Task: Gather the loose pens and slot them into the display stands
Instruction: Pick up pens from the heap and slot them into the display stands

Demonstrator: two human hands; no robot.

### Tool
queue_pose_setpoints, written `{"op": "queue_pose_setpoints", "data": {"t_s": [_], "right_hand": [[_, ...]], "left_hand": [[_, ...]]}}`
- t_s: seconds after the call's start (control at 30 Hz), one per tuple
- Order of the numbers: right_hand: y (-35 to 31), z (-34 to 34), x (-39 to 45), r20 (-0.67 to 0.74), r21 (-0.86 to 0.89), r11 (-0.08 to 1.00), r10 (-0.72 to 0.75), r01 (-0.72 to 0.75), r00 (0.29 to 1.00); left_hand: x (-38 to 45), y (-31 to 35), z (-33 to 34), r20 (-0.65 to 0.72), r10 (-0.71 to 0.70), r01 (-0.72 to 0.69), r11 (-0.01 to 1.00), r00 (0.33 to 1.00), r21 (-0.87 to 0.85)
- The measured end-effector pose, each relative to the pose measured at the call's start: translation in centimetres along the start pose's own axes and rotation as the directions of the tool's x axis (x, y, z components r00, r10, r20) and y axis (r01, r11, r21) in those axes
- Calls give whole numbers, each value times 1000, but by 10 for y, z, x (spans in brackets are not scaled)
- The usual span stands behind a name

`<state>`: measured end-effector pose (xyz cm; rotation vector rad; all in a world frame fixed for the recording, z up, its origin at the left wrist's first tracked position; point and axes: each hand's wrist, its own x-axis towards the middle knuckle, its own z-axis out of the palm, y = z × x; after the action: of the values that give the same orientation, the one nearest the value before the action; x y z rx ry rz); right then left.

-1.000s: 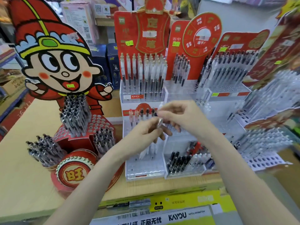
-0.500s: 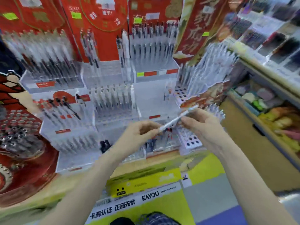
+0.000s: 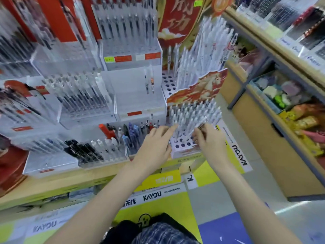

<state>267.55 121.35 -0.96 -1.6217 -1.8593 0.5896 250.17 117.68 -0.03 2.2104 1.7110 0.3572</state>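
Shop counter [image 3: 58, 178], clear pen racks across. Left hand [image 3: 154, 143] flat, fingers straight, holding nothing, just left of holed stand [image 3: 182, 147]. White pens [image 3: 191, 118] upright there — right hand [image 3: 209, 141] nearer, fingers curled at them; grip unclear.

Holed stand [image 3: 182, 147] is placed at 3 o'clock of mixed-pen tray [image 3: 123, 152]; tiered stands [image 3: 137, 103] at 12 of tray; side shelf [image 3: 281, 120] at 3 of all.
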Motion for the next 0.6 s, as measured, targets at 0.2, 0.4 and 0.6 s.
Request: {"op": "queue_pose_setpoints", "data": {"t_s": [0.2, 0.4, 0.6], "right_hand": [[-6, 11, 12, 180, -236, 964, -78, 120, 981], [-15, 33, 11, 217, -339, 939, 27, 50, 976], [-19, 35, 9, 202, -350, 936, 109, -33, 973]], "left_hand": [[10, 2, 2, -69, -12, 19, 994, 998, 107], [6, -5, 6, -91, 3, 11, 987, 996, 157], [8, -7, 10, -82, -11, 24, 986, 997, 163]]}}
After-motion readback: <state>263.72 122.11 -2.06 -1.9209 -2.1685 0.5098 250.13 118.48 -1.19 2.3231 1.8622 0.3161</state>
